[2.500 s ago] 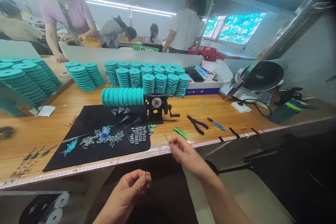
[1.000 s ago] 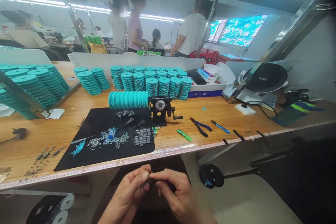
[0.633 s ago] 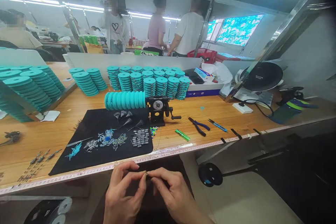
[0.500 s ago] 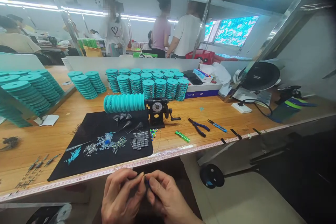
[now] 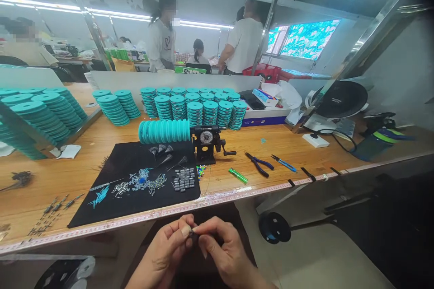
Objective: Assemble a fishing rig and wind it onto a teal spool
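Observation:
My left hand point(image 5: 171, 248) and my right hand point(image 5: 224, 246) meet just below the table's front edge. Both have fingers pinched at one spot, around something tiny and dark that I cannot make out. A thin line point(image 5: 206, 185) runs down over the table edge near them. Beyond lies a black mat point(image 5: 118, 207) with grey cylindrical weights point(image 5: 184, 179), small metal fittings point(image 5: 156, 184), clear bits point(image 5: 137, 178) and light-blue thin tubes point(image 5: 99, 196). Coloured beads point(image 5: 201, 170) sit at its right edge. Behind the mat, a hand-cranked winder point(image 5: 205, 144) carries a row of teal spools point(image 5: 164, 132).
Stacked teal spools point(image 5: 195, 113) stand at the back, more at left point(image 5: 44, 113). To the right lie a green tube point(image 5: 238, 175), pliers point(image 5: 259, 164) and blue snips point(image 5: 284, 163). A measuring tape point(image 5: 135, 214) lines the front edge. Several people are across the room.
My hands have shifted slightly right, and my left hand has turned so its thumb now presses on top at the pinch. The view has moved a little; people behind have changed position.

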`<action>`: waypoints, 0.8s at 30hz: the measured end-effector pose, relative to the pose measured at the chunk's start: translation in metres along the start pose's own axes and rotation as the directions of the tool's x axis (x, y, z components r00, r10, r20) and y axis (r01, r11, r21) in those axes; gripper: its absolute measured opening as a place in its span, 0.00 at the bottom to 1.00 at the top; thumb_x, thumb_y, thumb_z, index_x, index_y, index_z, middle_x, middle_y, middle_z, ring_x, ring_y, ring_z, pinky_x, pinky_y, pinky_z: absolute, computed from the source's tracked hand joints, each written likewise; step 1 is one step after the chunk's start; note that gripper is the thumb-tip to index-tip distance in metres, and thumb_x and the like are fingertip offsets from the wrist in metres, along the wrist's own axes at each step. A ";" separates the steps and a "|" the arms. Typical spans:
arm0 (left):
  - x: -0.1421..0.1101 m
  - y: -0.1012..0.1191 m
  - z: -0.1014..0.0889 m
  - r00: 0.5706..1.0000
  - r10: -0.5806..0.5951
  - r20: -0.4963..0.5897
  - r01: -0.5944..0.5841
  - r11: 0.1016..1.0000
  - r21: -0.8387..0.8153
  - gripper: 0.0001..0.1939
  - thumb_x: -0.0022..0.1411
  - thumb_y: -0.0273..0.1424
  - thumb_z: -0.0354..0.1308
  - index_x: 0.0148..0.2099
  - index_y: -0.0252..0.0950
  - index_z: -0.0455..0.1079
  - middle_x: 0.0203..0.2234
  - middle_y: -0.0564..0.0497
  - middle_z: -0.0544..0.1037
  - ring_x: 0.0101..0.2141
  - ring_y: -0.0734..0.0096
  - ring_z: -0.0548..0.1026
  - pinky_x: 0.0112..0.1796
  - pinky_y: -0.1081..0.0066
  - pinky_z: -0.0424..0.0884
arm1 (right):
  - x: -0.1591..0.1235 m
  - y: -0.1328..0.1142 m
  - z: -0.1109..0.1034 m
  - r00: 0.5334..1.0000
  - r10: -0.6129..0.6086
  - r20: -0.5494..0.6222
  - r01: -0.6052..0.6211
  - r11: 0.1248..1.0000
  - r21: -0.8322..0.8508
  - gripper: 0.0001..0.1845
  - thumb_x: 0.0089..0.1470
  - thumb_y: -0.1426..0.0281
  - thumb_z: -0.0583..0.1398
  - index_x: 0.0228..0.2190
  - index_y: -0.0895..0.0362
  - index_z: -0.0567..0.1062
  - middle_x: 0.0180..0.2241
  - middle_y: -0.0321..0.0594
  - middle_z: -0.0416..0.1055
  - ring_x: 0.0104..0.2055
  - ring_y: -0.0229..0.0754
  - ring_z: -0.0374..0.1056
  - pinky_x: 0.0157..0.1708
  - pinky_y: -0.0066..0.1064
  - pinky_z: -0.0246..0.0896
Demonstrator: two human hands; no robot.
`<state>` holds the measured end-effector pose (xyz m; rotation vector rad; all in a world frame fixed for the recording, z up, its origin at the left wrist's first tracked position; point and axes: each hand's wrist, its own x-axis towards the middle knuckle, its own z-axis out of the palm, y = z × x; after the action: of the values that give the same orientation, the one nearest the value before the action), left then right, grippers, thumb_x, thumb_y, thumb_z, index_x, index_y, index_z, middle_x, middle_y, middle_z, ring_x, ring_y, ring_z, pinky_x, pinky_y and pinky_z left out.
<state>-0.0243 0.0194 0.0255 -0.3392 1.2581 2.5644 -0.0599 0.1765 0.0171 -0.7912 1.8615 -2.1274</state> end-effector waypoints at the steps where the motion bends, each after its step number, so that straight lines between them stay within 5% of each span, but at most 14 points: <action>1: -0.001 0.005 0.000 1.000 0.015 0.003 -0.015 0.999 0.037 0.12 0.55 0.37 0.66 0.28 0.34 0.74 0.33 0.50 0.70 0.33 0.70 0.67 0.38 0.70 0.66 | 0.003 -0.007 -0.010 0.995 -0.058 0.078 0.070 0.983 -0.167 0.09 0.63 0.66 0.58 0.40 0.54 0.78 0.23 0.34 0.68 0.25 0.34 0.63 0.28 0.25 0.57; 6: 0.001 0.020 -0.003 0.992 0.129 -0.016 -0.114 0.923 0.367 0.15 0.57 0.38 0.63 0.24 0.34 0.70 0.36 0.49 0.69 0.35 0.68 0.67 0.37 0.71 0.65 | 0.014 -0.032 -0.039 0.935 -0.043 0.353 0.272 0.725 -0.632 0.13 0.65 0.71 0.54 0.44 0.54 0.78 0.28 0.39 0.73 0.29 0.39 0.67 0.29 0.29 0.55; 9: 0.003 0.013 -0.004 0.919 0.393 -0.037 -0.261 0.677 0.688 0.14 0.59 0.39 0.61 0.26 0.36 0.71 0.36 0.49 0.70 0.36 0.65 0.71 0.38 0.69 0.67 | 0.013 -0.034 -0.035 0.959 0.021 0.284 0.180 0.730 -0.660 0.13 0.66 0.70 0.53 0.43 0.54 0.78 0.30 0.39 0.74 0.31 0.39 0.68 0.31 0.29 0.55; 13: 0.004 -0.002 -0.006 0.626 0.758 0.183 -0.385 0.096 0.918 0.04 0.60 0.30 0.60 0.32 0.39 0.74 0.39 0.49 0.69 0.38 0.64 0.72 0.38 0.67 0.69 | 0.010 -0.018 -0.017 0.975 0.220 0.041 -0.203 0.947 -0.251 0.10 0.64 0.65 0.57 0.37 0.56 0.77 0.22 0.32 0.67 0.26 0.34 0.63 0.29 0.25 0.55; 16: 0.005 -0.007 -0.012 0.443 0.799 0.406 -0.409 -0.223 0.885 0.06 0.59 0.22 0.61 0.38 0.38 0.74 0.38 0.48 0.69 0.40 0.63 0.71 0.41 0.65 0.69 | 0.006 -0.001 -0.001 0.906 0.423 -0.020 -0.412 0.891 0.189 0.16 0.58 0.57 0.62 0.35 0.59 0.74 0.17 0.28 0.61 0.20 0.30 0.55 0.21 0.21 0.48; 20: 0.008 -0.009 -0.024 0.394 0.715 0.578 -0.343 -0.469 0.814 0.09 0.59 0.21 0.61 0.42 0.36 0.73 0.38 0.46 0.71 0.42 0.60 0.71 0.45 0.62 0.68 | 0.002 0.018 0.020 0.801 0.598 -0.015 -0.501 0.685 0.529 0.30 0.44 0.47 0.68 0.37 0.57 0.70 0.17 0.24 0.61 0.12 0.24 0.40 0.12 0.20 0.33; 24: 0.012 -0.013 -0.030 0.406 0.721 0.562 -0.313 -0.468 0.826 0.07 0.59 0.23 0.61 0.40 0.37 0.73 0.39 0.45 0.71 0.43 0.59 0.71 0.46 0.60 0.68 | -0.001 0.030 0.038 0.788 0.615 -0.025 -0.437 0.588 0.681 0.35 0.38 0.44 0.69 0.39 0.56 0.69 0.18 0.23 0.62 0.10 0.23 0.38 0.10 0.20 0.32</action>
<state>-0.0285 0.0052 -0.0059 0.5367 3.8043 0.8241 -0.0452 0.1387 -0.0103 0.2128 1.0606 -2.2536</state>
